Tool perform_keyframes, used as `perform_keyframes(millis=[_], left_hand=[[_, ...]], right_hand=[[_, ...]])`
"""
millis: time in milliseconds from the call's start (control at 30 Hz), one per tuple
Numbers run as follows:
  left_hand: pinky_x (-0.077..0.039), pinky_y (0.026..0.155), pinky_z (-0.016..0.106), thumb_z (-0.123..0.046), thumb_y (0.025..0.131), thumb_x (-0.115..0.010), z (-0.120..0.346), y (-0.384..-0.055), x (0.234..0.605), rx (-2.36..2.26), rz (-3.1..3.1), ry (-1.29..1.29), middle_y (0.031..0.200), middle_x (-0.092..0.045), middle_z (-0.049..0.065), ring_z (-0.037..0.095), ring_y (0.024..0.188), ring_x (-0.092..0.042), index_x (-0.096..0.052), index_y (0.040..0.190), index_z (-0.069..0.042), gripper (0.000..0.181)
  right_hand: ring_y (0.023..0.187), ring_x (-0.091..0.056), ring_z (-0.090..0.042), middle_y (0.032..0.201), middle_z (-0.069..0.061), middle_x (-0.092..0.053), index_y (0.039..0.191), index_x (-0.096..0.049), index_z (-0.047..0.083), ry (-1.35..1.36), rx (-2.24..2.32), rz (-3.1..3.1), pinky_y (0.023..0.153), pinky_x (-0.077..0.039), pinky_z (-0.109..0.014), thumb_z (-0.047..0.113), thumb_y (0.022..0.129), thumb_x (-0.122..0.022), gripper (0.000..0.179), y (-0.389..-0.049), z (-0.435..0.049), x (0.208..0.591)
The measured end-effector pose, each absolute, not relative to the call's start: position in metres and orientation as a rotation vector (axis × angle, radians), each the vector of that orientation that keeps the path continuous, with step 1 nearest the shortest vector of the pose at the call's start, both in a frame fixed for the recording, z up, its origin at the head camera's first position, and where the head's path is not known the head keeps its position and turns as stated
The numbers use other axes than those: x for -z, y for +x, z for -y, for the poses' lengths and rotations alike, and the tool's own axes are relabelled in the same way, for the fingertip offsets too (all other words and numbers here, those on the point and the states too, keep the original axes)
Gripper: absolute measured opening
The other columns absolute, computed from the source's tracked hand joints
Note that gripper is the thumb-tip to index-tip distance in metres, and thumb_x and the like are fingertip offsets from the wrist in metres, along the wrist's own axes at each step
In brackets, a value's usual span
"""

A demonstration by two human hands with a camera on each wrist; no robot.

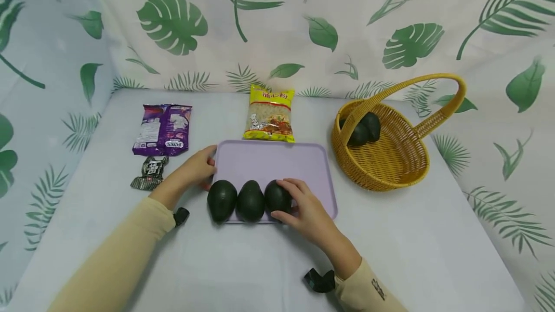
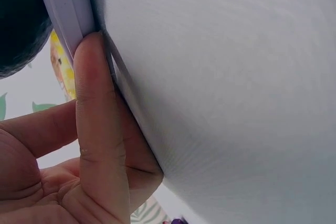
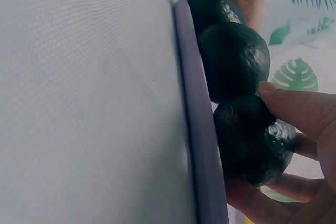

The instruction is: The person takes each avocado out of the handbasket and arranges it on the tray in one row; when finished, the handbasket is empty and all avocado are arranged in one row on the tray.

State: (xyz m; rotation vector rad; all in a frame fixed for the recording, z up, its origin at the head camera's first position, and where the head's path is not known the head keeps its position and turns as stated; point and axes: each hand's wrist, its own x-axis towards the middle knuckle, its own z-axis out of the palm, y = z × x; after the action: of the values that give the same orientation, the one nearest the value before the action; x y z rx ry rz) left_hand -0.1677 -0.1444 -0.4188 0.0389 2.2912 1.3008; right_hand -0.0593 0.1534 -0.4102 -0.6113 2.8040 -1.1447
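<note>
Three dark avocados stand in a row along the near edge of a lilac tray [image 1: 286, 158]. My right hand [image 1: 310, 215] grips the rightmost avocado [image 1: 276, 197], thumb on the near side and fingers round the far side. Next to it are the middle avocado [image 1: 250, 201] and the left avocado [image 1: 222, 201]. In the right wrist view, the held avocado [image 3: 252, 145] sits right at the tray's rim. My left hand [image 1: 197, 167] is at the tray's left edge. A straight finger [image 2: 100, 103] of it touches the rim in the left wrist view.
A wicker basket [image 1: 381, 177] with a tall handle stands at the right, dark avocados inside. Behind the tray lies a yellow food packet [image 1: 270, 114]. Purple snack packs [image 1: 162, 129] and a small black wrapper [image 1: 151, 172] lie at the left, close to my left forearm.
</note>
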Motion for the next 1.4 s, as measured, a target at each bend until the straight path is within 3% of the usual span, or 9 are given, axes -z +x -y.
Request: perform_keyframes(millis=[467, 767, 1100, 1400], left_hand=[[-0.056, 0.047, 0.030, 0.009, 0.090, -0.048, 0.140, -0.161, 0.423, -1.365, -2.283, -0.007, 0.098, -0.042, 0.015, 0.024, 0.076, -0.052, -0.018, 0.156, 0.001, 0.073], [-0.058, 0.049, 0.031, 0.007, 0.090, -0.048, 0.140, -0.161, 0.423, -1.344, -2.296, -0.019, 0.102, -0.044, 0.016, 0.027, 0.081, -0.054, -0.018, 0.157, -0.001, 0.074], [-0.059, 0.049, 0.031, 0.009, 0.090, -0.047, 0.140, -0.162, 0.422, -1.380, -2.274, -0.013, 0.099, -0.041, 0.015, 0.028, 0.081, -0.054, -0.018, 0.157, -0.001, 0.074], [-0.058, 0.048, 0.032, 0.010, 0.088, -0.046, 0.141, -0.162, 0.423, -1.384, -2.277, 0.018, 0.097, -0.042, 0.015, 0.026, 0.078, -0.053, -0.018, 0.156, 0.000, 0.074]], right_hand=[[0.092, -0.060, -0.015, 0.139, -0.002, -0.047, 0.143, -0.050, 0.020, -0.591, 1.149, -2.813, 0.070, -0.058, -0.021, 0.032, 0.081, -0.082, 0.071, -0.054, -0.156, 0.415], [0.099, -0.060, -0.017, 0.141, -0.003, -0.045, 0.146, -0.048, 0.021, -0.609, 1.187, -2.787, 0.070, -0.060, -0.022, 0.036, 0.081, -0.081, 0.074, -0.055, -0.157, 0.417], [0.110, -0.060, -0.021, 0.141, -0.003, -0.045, 0.146, -0.048, 0.018, -0.575, 1.233, -2.776, 0.074, -0.061, -0.023, 0.028, 0.079, -0.084, 0.077, -0.057, -0.159, 0.413], [0.115, -0.060, -0.032, 0.142, -0.006, -0.046, 0.145, -0.048, 0.020, -0.601, 1.304, -2.807, 0.077, -0.062, -0.027, 0.025, 0.081, -0.082, 0.073, -0.062, -0.174, 0.400]])
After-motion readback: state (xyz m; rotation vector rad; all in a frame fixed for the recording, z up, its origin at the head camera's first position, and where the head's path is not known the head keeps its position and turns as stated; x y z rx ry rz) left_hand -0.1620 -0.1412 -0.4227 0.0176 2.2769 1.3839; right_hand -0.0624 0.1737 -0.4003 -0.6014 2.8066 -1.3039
